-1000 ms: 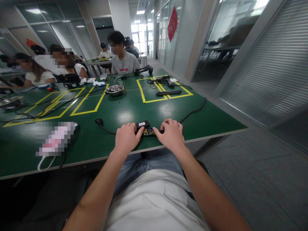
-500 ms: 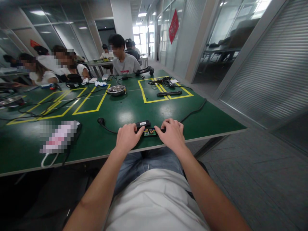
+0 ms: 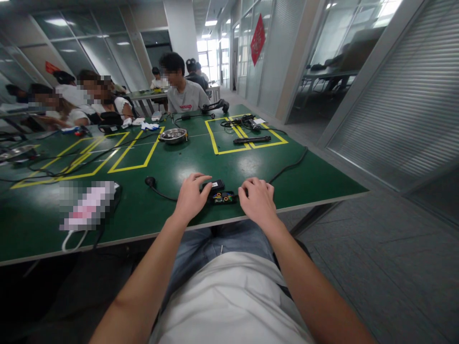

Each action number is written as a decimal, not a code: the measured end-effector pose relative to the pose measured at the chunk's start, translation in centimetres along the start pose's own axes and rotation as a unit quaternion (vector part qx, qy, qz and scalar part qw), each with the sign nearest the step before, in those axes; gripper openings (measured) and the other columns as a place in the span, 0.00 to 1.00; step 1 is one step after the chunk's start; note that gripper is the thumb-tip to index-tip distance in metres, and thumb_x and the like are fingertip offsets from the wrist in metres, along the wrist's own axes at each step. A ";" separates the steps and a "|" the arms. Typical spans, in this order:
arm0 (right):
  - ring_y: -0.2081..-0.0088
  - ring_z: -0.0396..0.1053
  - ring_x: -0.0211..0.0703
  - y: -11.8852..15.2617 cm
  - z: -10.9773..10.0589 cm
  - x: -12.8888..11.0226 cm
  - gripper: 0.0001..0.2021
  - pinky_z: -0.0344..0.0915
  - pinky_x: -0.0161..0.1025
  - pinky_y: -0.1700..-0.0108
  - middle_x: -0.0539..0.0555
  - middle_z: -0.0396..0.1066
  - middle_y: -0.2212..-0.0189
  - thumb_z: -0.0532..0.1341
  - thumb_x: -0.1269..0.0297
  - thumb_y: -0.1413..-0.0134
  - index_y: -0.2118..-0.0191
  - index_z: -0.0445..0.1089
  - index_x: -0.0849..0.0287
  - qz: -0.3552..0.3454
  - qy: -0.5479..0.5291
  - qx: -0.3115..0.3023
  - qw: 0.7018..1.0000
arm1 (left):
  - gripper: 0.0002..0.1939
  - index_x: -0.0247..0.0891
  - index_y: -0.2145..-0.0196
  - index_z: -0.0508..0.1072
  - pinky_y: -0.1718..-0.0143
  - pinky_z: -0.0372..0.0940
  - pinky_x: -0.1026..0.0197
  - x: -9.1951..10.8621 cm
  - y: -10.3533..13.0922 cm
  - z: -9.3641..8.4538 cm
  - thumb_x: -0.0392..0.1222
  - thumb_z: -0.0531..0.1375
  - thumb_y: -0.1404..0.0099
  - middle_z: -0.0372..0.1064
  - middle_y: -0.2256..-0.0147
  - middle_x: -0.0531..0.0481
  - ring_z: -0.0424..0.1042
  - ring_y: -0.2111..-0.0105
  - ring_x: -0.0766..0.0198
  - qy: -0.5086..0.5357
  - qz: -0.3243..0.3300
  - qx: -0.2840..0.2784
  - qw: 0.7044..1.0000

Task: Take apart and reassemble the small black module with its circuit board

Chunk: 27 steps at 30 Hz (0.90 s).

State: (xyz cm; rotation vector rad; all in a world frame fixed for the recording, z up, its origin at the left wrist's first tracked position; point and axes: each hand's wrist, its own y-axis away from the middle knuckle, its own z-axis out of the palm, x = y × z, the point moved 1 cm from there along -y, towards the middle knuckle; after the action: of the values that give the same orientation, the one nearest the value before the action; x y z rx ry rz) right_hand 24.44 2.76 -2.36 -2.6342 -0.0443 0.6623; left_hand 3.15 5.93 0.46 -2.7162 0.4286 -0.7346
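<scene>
A small open black case with a green circuit board (image 3: 224, 197) lies near the front edge of the green table (image 3: 186, 167). Just behind it is a black cover with a white label (image 3: 217, 184). My left hand (image 3: 192, 195) is at the left of both, thumb and fingers apart, its fingertips by the cover. To the right of the board, my right hand (image 3: 256, 197) has its fingers curled near the black cable; whether it grips the cable is hidden. A black plug (image 3: 150, 181) lies at the left on a cord running toward the case.
A metal bowl (image 3: 174, 135) stands farther back. Beyond the board lie a black bar (image 3: 252, 140) and coiled cables (image 3: 236, 123) within yellow tape. A blurred pink item (image 3: 89, 205) is at left. Several people sit around the tables.
My left hand has let go of the board's left end and lifted slightly. My right thumb has drawn back to the right, leaving more of the board and case in view.
</scene>
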 end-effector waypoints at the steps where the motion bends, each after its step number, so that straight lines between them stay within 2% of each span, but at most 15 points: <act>1: 0.48 0.68 0.57 0.0 0.0 0.0 0.13 0.56 0.56 0.40 0.60 0.77 0.52 0.56 0.64 0.30 0.66 0.74 0.54 -0.001 0.004 0.003 1.000 | 0.16 0.42 0.44 0.82 0.35 0.66 0.46 -0.1 -0.4 0.0 0.45 0.61 0.24 0.78 0.43 0.42 0.76 0.42 0.49 0.009 0.000 -0.022 1.000; 4: 0.47 0.68 0.58 0.0 0.0 0.0 0.12 0.56 0.57 0.40 0.61 0.77 0.52 0.57 0.63 0.31 0.67 0.74 0.54 -0.001 0.008 0.006 1.000 | 0.15 0.41 0.46 0.84 0.40 0.70 0.49 0.2 -1.3 0.0 0.44 0.65 0.27 0.82 0.46 0.42 0.79 0.45 0.48 0.016 -0.019 -0.081 0.996; 7: 0.47 0.68 0.57 0.1 -0.1 -0.2 0.12 0.56 0.56 0.39 0.60 0.76 0.52 0.58 0.62 0.31 0.68 0.74 0.54 0.001 0.005 -0.002 1.000 | 0.14 0.41 0.46 0.85 0.41 0.71 0.49 1.0 -1.1 -0.5 0.43 0.65 0.27 0.83 0.48 0.42 0.79 0.47 0.48 0.016 -0.017 -0.058 0.998; 9: 0.47 0.68 0.57 0.1 -0.1 -0.2 0.12 0.56 0.56 0.39 0.60 0.76 0.51 0.58 0.62 0.31 0.67 0.74 0.54 0.004 0.008 -0.007 1.000 | 0.16 0.42 0.44 0.84 0.41 0.70 0.49 1.6 -0.5 -0.9 0.44 0.65 0.26 0.82 0.47 0.43 0.78 0.46 0.50 0.039 0.020 -0.045 0.998; 12: 0.46 0.67 0.57 0.1 -0.1 -0.3 0.11 0.56 0.56 0.39 0.60 0.76 0.51 0.58 0.63 0.31 0.66 0.74 0.54 0.004 0.010 -0.008 1.000 | 0.16 0.45 0.43 0.84 0.40 0.70 0.49 2.1 0.4 -1.2 0.43 0.66 0.26 0.81 0.47 0.44 0.77 0.46 0.52 0.066 0.091 -0.095 0.989; 14: 0.46 0.67 0.58 0.1 -0.1 -0.2 0.11 0.56 0.56 0.40 0.60 0.76 0.51 0.59 0.63 0.31 0.66 0.74 0.54 0.001 0.006 -0.003 1.000 | 0.15 0.45 0.45 0.85 0.40 0.70 0.49 2.0 0.7 -1.2 0.42 0.66 0.26 0.82 0.48 0.44 0.77 0.47 0.52 0.062 0.113 -0.130 0.983; 17: 0.47 0.67 0.57 0.0 0.1 -0.2 0.11 0.56 0.57 0.40 0.60 0.76 0.51 0.59 0.63 0.32 0.67 0.73 0.54 0.001 0.002 0.002 1.000 | 0.14 0.45 0.45 0.85 0.40 0.69 0.49 1.8 0.7 -1.1 0.42 0.66 0.27 0.82 0.48 0.44 0.78 0.47 0.52 0.052 0.116 -0.145 0.981; 24: 0.46 0.68 0.58 -0.2 0.0 -0.2 0.12 0.57 0.57 0.39 0.60 0.77 0.50 0.59 0.61 0.31 0.67 0.75 0.54 0.003 0.009 -0.008 1.000 | 0.14 0.44 0.46 0.84 0.39 0.69 0.49 1.4 0.6 -0.9 0.43 0.66 0.27 0.82 0.47 0.44 0.78 0.46 0.52 0.057 0.131 -0.140 0.980; 27: 0.47 0.68 0.58 -0.2 0.1 -0.1 0.12 0.57 0.57 0.40 0.60 0.77 0.51 0.59 0.61 0.32 0.68 0.75 0.54 -0.001 0.005 -0.002 1.000 | 0.13 0.45 0.47 0.84 0.43 0.71 0.51 1.0 0.4 -0.6 0.44 0.64 0.26 0.83 0.49 0.46 0.79 0.49 0.53 0.099 0.078 -0.126 0.984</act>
State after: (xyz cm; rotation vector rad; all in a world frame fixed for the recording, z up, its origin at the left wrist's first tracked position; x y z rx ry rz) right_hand 24.30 2.95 -2.34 -2.6400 -0.0456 0.6483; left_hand 3.61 5.05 1.27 -2.8056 0.8223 -0.9675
